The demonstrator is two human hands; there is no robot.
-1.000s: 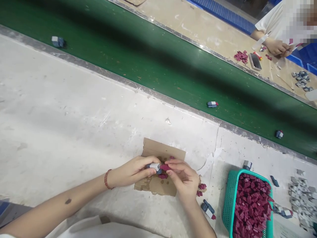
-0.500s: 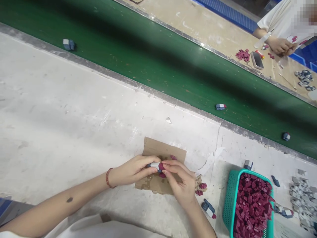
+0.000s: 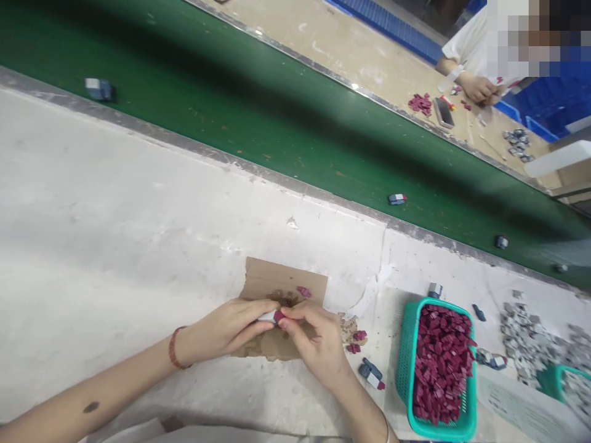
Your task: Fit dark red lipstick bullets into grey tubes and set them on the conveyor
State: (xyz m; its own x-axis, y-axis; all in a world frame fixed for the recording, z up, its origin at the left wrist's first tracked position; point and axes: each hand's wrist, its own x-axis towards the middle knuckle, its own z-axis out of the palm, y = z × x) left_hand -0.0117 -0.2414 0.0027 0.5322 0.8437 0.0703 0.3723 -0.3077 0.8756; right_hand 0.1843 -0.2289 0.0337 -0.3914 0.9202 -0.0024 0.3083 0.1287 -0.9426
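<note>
The left hand [image 3: 226, 329] and right hand [image 3: 314, 344] meet over a scrap of cardboard [image 3: 286, 286] on the white bench [image 3: 115, 234]. The left hand's fingers are curled round a small grey piece [image 3: 268, 316], pinching it, and the right hand's thumb and forefinger are closed on a maroon part [image 3: 279, 316] that touches the end of the grey piece. A red bracelet [image 3: 173, 348] circles the left wrist. One loose maroon chip [image 3: 303, 291] lies on the cardboard just beyond the hands, and two more [image 3: 357, 341] lie off its right edge. Just right of the right wrist lies a finished unit [image 3: 372, 375], dark with white and red ends. Right of that stands a teal basket [image 3: 409, 344] full of maroon parts, with a heap of grey pieces [image 3: 526, 332] beyond it. Farther off runs the green belt [image 3: 277, 117], carrying several assembled units [image 3: 397, 199]. Across it, another person's hand [image 3: 478, 88] works at a tan table [image 3: 369, 55].
</note>
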